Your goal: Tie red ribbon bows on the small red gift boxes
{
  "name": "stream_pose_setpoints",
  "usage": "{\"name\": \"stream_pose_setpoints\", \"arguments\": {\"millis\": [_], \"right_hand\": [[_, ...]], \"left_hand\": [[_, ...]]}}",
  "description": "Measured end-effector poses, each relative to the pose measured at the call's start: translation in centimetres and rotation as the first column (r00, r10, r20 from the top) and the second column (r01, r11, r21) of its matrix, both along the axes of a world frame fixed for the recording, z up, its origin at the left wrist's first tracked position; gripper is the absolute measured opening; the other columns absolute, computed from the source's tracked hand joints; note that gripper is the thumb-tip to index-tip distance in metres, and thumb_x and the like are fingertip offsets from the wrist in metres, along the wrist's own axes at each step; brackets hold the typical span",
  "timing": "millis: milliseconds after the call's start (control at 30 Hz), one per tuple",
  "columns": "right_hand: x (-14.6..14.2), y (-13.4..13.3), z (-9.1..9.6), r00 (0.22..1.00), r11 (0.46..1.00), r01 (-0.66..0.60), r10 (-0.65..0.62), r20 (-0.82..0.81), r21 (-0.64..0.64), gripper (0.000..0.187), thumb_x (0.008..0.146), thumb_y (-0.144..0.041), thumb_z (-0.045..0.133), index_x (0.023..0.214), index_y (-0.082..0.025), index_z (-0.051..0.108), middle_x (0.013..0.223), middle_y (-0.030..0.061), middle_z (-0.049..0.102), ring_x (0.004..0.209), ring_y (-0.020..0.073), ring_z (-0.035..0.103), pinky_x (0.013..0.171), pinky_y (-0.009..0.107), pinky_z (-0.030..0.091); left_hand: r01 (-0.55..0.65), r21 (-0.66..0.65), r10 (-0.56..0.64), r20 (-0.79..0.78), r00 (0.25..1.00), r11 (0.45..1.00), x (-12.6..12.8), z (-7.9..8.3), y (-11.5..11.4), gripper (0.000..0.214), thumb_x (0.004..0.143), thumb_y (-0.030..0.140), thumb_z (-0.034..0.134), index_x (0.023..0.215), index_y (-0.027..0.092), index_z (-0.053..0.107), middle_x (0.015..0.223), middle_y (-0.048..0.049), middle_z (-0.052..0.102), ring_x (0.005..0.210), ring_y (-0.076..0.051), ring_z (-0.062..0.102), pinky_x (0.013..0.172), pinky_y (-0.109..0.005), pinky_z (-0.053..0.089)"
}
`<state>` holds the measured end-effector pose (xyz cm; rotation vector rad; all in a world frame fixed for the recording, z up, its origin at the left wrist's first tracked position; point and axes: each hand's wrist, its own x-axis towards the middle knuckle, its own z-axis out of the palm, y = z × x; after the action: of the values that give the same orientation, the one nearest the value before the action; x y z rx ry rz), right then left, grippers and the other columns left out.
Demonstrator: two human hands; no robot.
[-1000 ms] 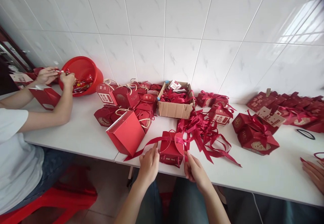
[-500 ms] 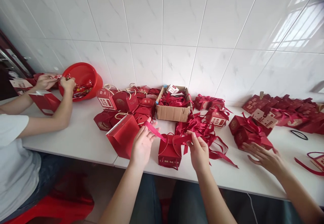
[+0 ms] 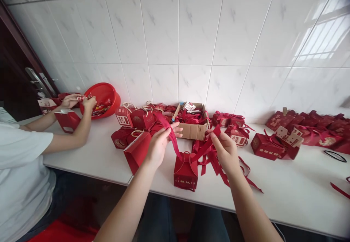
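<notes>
A small red gift box (image 3: 186, 174) with gold lettering stands on the white table in front of me. Red ribbon (image 3: 175, 145) rises from its top to both of my hands. My left hand (image 3: 160, 141) pinches one end, with the other fingers spread. At the right, the second end is held between thumb and fingers of my right hand (image 3: 224, 145). Loose red ribbons (image 3: 214, 161) lie in a heap behind and beside the box. An open-topped larger red box (image 3: 136, 150) leans near my left wrist.
A cardboard box (image 3: 191, 131) of ribbons and tags stands by the wall. Finished red boxes (image 3: 142, 118) crowd left of it; more (image 3: 266, 147) stand at right. A co-worker's hands (image 3: 89, 103) hold small packets at a red basin (image 3: 116, 103).
Both my hands have lifted and drawn the ribbon ends up and slightly apart. The view has tilted up and left. Another person's hand at right has gone from view.
</notes>
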<state>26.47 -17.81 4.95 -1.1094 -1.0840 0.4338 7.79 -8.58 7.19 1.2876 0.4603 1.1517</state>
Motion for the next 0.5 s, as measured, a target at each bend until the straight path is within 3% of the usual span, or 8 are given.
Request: {"name": "stream_pose_setpoints", "arguments": {"millis": [200,300,500], "right_hand": [[0.0,0.6,3.2,0.99,0.996,-0.085,0.082,0.119,0.022,0.031,0.086,-0.044,0.055,0.096,-0.017,0.069,0.086,0.0058,0.068,0.086,0.0207,0.062,0.079,0.032,0.048],[-0.3,0.6,3.5,0.985,0.988,-0.157,0.157,0.076,-0.005,0.032,0.086,-0.044,0.055,0.096,-0.017,0.069,0.088,0.0059,0.068,0.087,0.0205,0.061,0.082,0.034,0.047],[-0.6,0.8,3.5,0.981,0.981,-0.192,0.191,0.031,0.013,0.028,0.086,-0.042,0.057,0.097,-0.021,0.071,0.092,0.0039,0.068,0.093,0.0199,0.06,0.088,0.033,0.044]], "left_hand": [[0.165,0.047,-0.161,-0.087,0.983,0.985,0.9,1.5,-0.5,0.034,0.08,0.027,0.053,0.106,0.013,0.069,0.106,-0.0106,0.07,0.093,-0.026,0.064,0.083,-0.036,0.046],[0.179,0.071,-0.174,-0.075,0.982,0.981,0.9,2.1,-0.3,0.034,0.079,0.025,0.053,0.105,0.012,0.07,0.104,-0.0109,0.071,0.094,-0.026,0.064,0.082,-0.035,0.046],[0.233,0.076,-0.225,-0.101,0.969,0.97,0.8,2.8,0.4,0.033,0.081,0.027,0.053,0.106,0.013,0.069,0.103,-0.0101,0.071,0.095,-0.025,0.064,0.084,-0.035,0.046]]}}
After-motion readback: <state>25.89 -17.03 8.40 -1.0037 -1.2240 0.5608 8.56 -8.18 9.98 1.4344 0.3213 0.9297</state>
